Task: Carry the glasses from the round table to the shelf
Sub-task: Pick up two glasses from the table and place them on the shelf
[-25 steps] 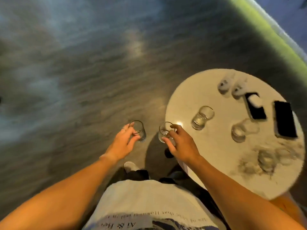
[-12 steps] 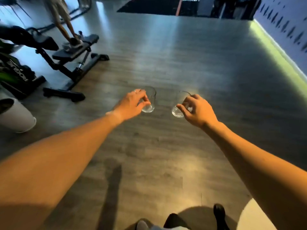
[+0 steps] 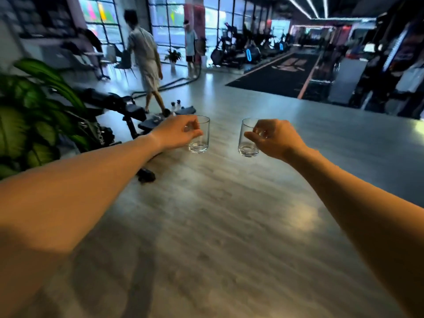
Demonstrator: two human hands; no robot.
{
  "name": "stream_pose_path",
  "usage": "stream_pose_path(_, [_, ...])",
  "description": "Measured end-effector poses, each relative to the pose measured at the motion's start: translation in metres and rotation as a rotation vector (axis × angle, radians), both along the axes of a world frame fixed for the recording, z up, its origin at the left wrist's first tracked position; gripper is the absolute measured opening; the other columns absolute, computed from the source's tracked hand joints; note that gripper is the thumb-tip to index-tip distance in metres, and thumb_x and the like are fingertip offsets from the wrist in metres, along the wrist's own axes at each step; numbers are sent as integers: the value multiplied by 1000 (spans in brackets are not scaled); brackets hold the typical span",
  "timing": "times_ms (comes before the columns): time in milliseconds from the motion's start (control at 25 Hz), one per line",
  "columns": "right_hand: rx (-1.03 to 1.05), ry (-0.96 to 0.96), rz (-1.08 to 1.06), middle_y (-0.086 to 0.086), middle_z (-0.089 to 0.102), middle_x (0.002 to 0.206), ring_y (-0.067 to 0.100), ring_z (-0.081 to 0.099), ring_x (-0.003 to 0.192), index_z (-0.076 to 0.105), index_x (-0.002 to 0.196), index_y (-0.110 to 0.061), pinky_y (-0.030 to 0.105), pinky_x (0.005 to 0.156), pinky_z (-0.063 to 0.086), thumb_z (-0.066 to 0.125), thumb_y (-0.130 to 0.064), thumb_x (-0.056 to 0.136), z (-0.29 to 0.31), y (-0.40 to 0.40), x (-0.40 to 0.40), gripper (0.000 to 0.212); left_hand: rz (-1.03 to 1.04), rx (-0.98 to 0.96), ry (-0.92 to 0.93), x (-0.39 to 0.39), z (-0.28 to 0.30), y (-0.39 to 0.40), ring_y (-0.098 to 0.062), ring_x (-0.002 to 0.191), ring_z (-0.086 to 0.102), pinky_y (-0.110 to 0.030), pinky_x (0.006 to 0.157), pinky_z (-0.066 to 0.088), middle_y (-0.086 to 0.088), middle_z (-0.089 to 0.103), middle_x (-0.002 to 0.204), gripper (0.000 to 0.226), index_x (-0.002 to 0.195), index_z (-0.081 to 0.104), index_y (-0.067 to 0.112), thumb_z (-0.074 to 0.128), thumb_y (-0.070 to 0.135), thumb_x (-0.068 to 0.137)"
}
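Both arms reach forward over the wooden floor. My left hand grips a clear empty glass by its upper side; the glass stands upright in the air. My right hand grips a second clear empty glass the same way, also upright. The two glasses hang about a hand's width apart at chest height. The round table and the shelf are out of view.
A large green plant stands at the left. A black workout bench sits on the floor ahead left. A person walks away beyond it, another person stands by the windows. A dark mat lies far ahead right.
The view has lifted from the round table and floor to the gym hall. Both hands keep their glasses, now held level and upright in front of me.
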State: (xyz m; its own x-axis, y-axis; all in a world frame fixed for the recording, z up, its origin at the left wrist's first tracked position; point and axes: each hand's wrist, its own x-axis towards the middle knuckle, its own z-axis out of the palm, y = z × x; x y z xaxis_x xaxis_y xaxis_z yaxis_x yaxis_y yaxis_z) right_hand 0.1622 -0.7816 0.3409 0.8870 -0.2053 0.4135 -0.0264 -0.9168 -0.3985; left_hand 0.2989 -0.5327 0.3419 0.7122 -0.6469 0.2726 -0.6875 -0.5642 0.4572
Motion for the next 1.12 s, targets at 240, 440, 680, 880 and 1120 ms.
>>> stream_pose_path(240, [-11,-6,261,-3,62,81,23,62,83,67,82,-28,31,72,48,64,-46,88,31,14,131,19,219,-40,-42,72,36,28,-19,90,63,-28,74,44,4,63,97,15,91,58,30,62,44,90])
stream_pose_path(440, [-25,-6,445,-2,62,80,20,60,82,63,77,-26,29,70,42,63,-50,88,47,76,245,26,393,-33,-46,131,53,88,-17,92,63,-29,75,47,1,66,104,23,98,62,21,62,43,91])
stream_pose_path(680, [-14,-47,619,-2,61,84,21,60,86,62,76,-26,31,75,46,62,-49,89,75,185,366,27,557,-130,-53,204,60,190,-19,86,66,-35,68,56,4,66,97,17,89,61,25,64,42,90])
stream_pose_path(880, [13,-45,788,-2,64,80,21,61,81,67,81,-20,30,69,44,64,-51,86,81,288,451,31,744,-147,-79,244,71,292,-12,85,65,-32,72,52,7,66,97,17,86,62,27,65,44,88])
stream_pose_path(1120, [-22,-49,1020,0,62,79,25,61,81,66,79,-20,31,70,45,61,-53,88,81,415,541,34,957,-138,-98,285,75,394,-16,82,67,-31,64,55,4,67,98,16,80,60,30,65,43,88])
